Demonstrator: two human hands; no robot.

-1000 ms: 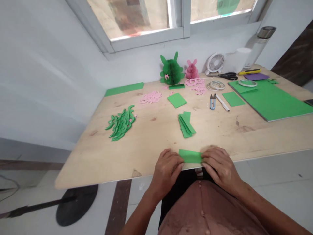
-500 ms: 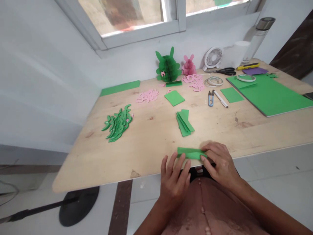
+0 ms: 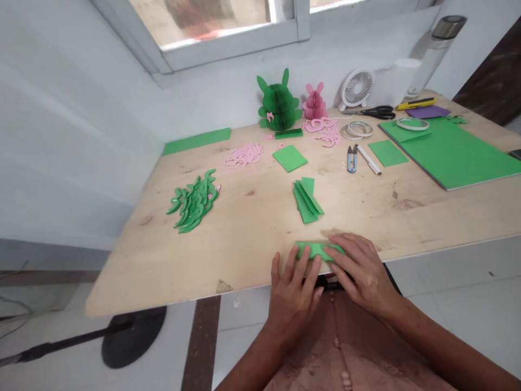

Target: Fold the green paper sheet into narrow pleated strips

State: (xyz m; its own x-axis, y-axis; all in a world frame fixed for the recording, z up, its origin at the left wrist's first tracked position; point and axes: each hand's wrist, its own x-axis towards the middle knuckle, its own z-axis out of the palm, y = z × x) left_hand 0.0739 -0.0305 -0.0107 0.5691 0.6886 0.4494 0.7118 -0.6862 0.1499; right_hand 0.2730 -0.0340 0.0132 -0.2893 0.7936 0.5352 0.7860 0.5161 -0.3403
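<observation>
A folded strip of green paper [image 3: 319, 250] lies flat at the front edge of the table, partly covered by my fingers. My left hand [image 3: 293, 288] rests its spread fingertips on the strip's left part. Over its right end lies my right hand [image 3: 361, 269], fingers stretched out and pressing down. Just beyond the strip are several folded green paper pieces [image 3: 307, 201], fanned over one another. Farther back is a green paper square [image 3: 290, 158].
Green cut-outs [image 3: 194, 201] and pink cut-outs [image 3: 245, 155] lie to the left. Green [image 3: 279, 106] and pink [image 3: 315, 103] paper figures stand by the wall. Blue snips [image 3: 352, 159], a white pen [image 3: 369, 159], tape rolls [image 3: 360, 129], black scissors [image 3: 378, 112] and a green sheet [image 3: 464, 157] are at right.
The strip's raised fold has been pressed flat. My right hand has gone from pinching the right end to lying on top with extended fingers; my left fingers have moved onto the strip.
</observation>
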